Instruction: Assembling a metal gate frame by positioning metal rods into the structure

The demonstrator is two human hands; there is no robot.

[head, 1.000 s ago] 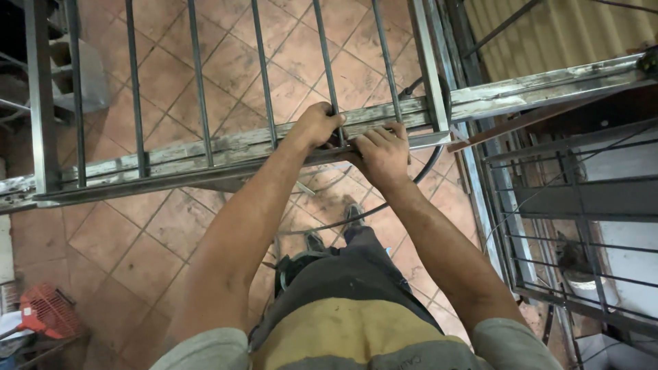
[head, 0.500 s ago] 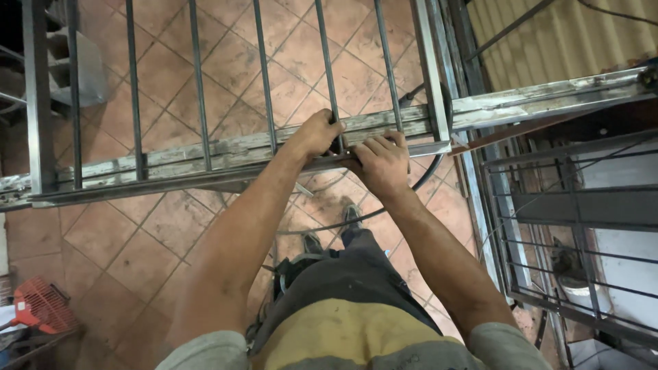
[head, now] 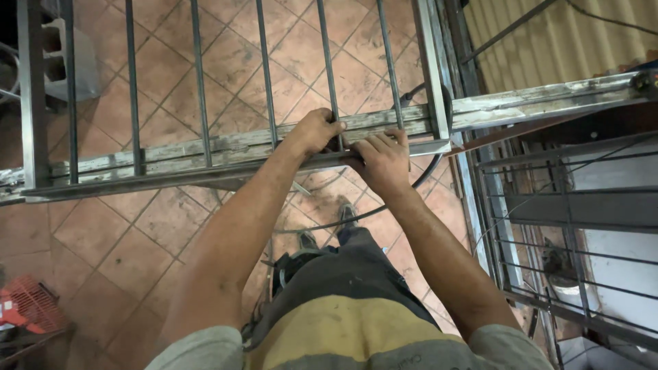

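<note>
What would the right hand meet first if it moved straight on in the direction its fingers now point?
The right hand points up the picture, fingers over the grey metal bottom rail of the barred steel grille. Straight ahead runs the thin vertical steel bar; beyond it, probably only the terracotta tiled floor below, though depth is unclear.

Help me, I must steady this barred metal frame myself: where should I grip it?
Grip the bottom rail from the near side, palms over its top, as the left hand and right hand do: it is flat, horizontal and within reach, unlike the thin upright bars.
</note>
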